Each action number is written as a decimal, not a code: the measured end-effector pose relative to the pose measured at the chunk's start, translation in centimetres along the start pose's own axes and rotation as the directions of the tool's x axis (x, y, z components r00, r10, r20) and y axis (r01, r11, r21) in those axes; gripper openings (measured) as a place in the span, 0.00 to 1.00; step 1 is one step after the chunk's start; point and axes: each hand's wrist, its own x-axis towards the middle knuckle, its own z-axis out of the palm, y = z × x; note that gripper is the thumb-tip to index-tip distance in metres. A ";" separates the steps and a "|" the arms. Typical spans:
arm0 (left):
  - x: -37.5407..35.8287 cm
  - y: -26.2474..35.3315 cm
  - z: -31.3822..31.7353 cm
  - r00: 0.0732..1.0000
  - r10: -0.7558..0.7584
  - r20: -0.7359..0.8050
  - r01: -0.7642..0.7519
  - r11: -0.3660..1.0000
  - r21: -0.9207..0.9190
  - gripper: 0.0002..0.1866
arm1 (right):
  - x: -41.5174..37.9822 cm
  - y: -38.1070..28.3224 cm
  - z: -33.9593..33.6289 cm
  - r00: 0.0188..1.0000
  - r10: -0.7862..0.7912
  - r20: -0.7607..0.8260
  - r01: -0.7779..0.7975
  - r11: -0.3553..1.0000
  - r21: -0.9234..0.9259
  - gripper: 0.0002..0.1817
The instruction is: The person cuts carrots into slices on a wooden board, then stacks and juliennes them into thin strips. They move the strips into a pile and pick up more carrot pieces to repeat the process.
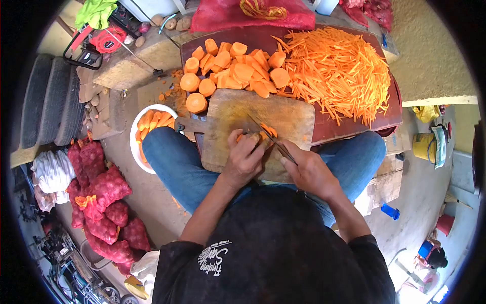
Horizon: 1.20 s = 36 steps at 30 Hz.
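Note:
My right hand [309, 169] is closed around the handle of a knife [276, 141], whose blade points up and left over a wooden cutting board [228, 109]. Bent fingers of my left hand [246, 157] press on a piece of carrot [269, 130] beside the blade, partly hidden by the fingers and knife. Beyond the board, chunks and slabs of peeled carrot [238, 71] lie on a dark red table [326, 133]. To their right rises a big heap of carrot sticks [336, 73].
A white basin [135, 147] of carrots stands on the floor by my left knee. Red mesh sacks [104, 187] are piled at the left, below stacked tires [48, 101]. At the right are a blue object [390, 211], a yellow bucket [424, 147] and a person [435, 257].

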 end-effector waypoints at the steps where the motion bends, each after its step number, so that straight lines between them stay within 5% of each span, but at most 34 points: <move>1: 0.0 -0.2 0.1 1.000 -0.005 -0.013 0.005 1.000 -0.002 0.20 | 0.1 0.1 -0.3 1.000 0.004 0.005 -0.004 1.000 0.010 0.25; 19: 0.1 -0.1 -0.1 0.999 -0.041 -0.034 0.039 0.998 -0.045 0.18 | -3.0 -4.6 -3.5 0.991 0.098 0.087 -0.094 0.994 -0.047 0.24; 25: -0.1 0.0 0.4 0.998 -0.049 -0.043 0.046 0.997 -0.058 0.19 | -0.3 -0.9 -0.7 0.993 0.079 0.086 -0.074 0.995 -0.063 0.22; 34: -0.7 -0.1 0.3 0.995 -0.063 -0.071 0.061 0.998 -0.032 0.20 | 0.1 -2.7 -1.9 0.999 0.039 0.011 -0.040 0.986 0.165 0.25; 36: -0.4 -0.3 0.0 0.997 -0.065 -0.040 0.063 0.997 -0.037 0.20 | -1.3 -3.1 -2.2 0.999 0.021 0.029 -0.023 0.998 0.066 0.25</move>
